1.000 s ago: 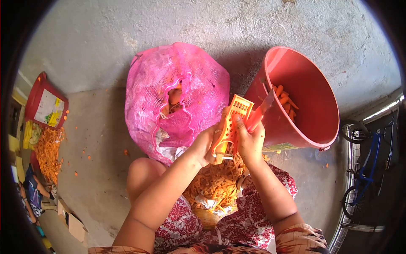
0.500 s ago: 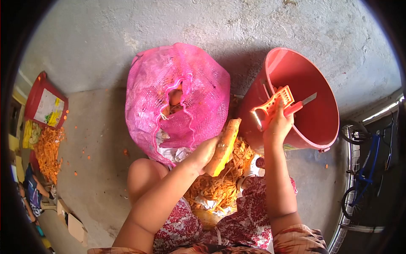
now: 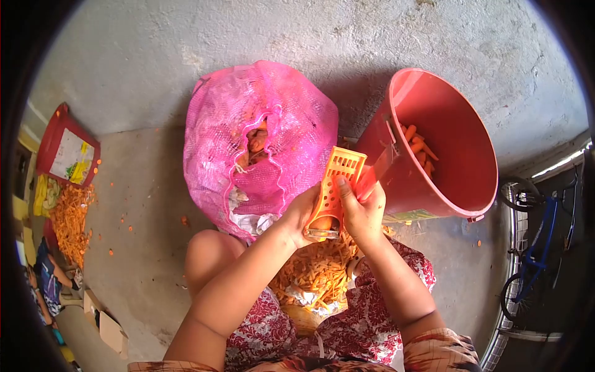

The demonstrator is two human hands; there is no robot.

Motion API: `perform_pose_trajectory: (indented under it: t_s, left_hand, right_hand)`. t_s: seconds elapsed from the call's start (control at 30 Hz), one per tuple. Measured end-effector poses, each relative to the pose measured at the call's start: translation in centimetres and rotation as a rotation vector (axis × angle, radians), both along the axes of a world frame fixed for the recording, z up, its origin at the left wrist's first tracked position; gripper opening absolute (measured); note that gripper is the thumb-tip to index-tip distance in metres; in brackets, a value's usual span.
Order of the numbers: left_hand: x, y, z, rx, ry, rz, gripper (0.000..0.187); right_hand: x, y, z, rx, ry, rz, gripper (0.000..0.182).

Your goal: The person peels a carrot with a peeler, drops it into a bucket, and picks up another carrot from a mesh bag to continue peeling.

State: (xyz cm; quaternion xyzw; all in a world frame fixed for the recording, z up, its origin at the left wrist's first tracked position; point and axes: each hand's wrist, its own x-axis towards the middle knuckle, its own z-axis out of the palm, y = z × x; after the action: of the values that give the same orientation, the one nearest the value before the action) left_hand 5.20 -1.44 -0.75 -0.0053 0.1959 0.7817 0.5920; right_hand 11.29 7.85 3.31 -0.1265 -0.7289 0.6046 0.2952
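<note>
My right hand [image 3: 364,214] is closed around an orange plastic peeler [image 3: 334,186] with a row of slots and round holes. The same hand also grips a knife [image 3: 372,180] with a red handle, its blade pointing up and right. My left hand [image 3: 300,214] is closed on a carrot [image 3: 323,223], which lies mostly hidden under the peeler. The peeler's blade end is over the carrot; whether it touches cannot be seen. Below both hands, between the legs, is a heap of carrot peelings [image 3: 316,270].
A pink mesh sack [image 3: 211,142] holding carrots stands ahead, left of a red bucket [image 3: 446,192] with peeled carrots [image 3: 418,149] inside. Far left are another red bucket [image 3: 52,133], more peelings [image 3: 69,223], a person [image 3: 49,276] and a cardboard box [image 3: 111,335]. A blue bicycle [image 3: 538,254] is at right.
My right hand has moved left and down from the bucket's mouth to my left hand, bringing the peeler over the carrot. The carrots inside the bucket are now exposed to view.
</note>
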Motion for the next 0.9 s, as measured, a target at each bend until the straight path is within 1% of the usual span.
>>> perform_pose_trajectory:
  t_s: [0.07,0.27,0.33,0.37,0.4,0.43,0.47,0.5,0.53,0.57,0.6,0.63,0.7,0.73,0.77,0.83,0.87,0.9]
  left_hand:
    - [0.0,0.2,0.0,-0.006,-0.017,0.016,0.027]
    - [0.4,0.6,0.2,-0.058,-0.001,0.068,0.027]
    - [0.7,0.4,0.3,-0.125,0.033,0.052,0.027]
    - [0.6,0.1,-0.3,-0.056,0.010,-0.054,0.028]
    - [0.3,-0.4,-1.2,0.012,-0.013,-0.162,0.029]
    - [0.2,-0.7,-1.0,0.081,-0.037,-0.271,0.030]
    - [0.8,-0.3,-0.4,-0.079,-0.027,-0.210,0.035]
    - [1.0,-0.4,-0.2,-0.073,0.055,-0.226,0.036]
    - [1.2,-0.5,-0.1,-0.067,0.139,-0.240,0.038]
    - [1.3,-0.7,0.1,-0.061,0.222,-0.252,0.039]
    - [1.6,-0.8,0.4,-0.201,0.240,-0.253,0.041]
    - [1.5,-0.8,0.4,-0.228,0.164,-0.252,0.041]
    - [1.3,-0.8,0.4,-0.283,0.012,-0.253,0.040]
    - [0.8,-0.7,-0.2,-0.147,-0.018,-0.240,0.040]
    - [0.6,-0.7,-0.5,-0.149,0.007,-0.196,0.040]
    - [0.2,-0.6,-0.2,-0.153,0.059,-0.109,0.040]
    - [-0.3,-0.4,-1.3,-0.046,0.051,-0.112,0.040]
    - [-0.3,-0.2,-0.9,-0.083,0.041,-0.060,0.039]
  right_hand:
    - [-0.1,0.1,-0.1,-0.026,0.029,0.015,0.024]
    - [0.0,0.2,-0.4,0.114,-0.014,0.009,0.020]
    - [-0.3,0.6,-0.7,0.177,-0.025,-0.085,0.018]
    - [-0.5,0.9,-0.9,0.208,-0.030,-0.133,0.018]
    - [-1.0,1.6,-1.1,0.110,0.056,-0.176,0.015]
    - [-1.2,3.5,-1.0,0.244,0.055,-0.263,0.010]
    - [-1.5,5.1,-0.6,-0.032,0.058,-0.297,0.007]
    - [-2.1,6.6,-0.5,0.081,0.095,-0.409,0.006]
    - [-2.2,6.9,0.9,-0.209,0.129,-0.438,0.008]
    - [-2.3,8.7,-0.2,0.140,0.107,-0.584,0.007]
    - [-2.3,8.5,0.2,0.083,0.155,-0.572,0.009]
    - [-2.2,8.3,0.7,0.025,0.202,-0.559,0.011]
    - [-1.6,6.6,1.1,-0.121,0.092,-0.434,0.013]
    - [-1.4,5.6,1.1,-0.107,0.054,-0.369,0.015]
    - [-1.0,4.4,1.3,-0.262,0.066,-0.228,0.016]
    - [-0.6,2.4,0.9,-0.210,0.025,-0.142,0.018]
    - [-0.2,1.7,0.8,-0.167,0.030,-0.078,0.018]
    - [0.0,1.1,0.8,-0.124,0.034,-0.015,0.019]
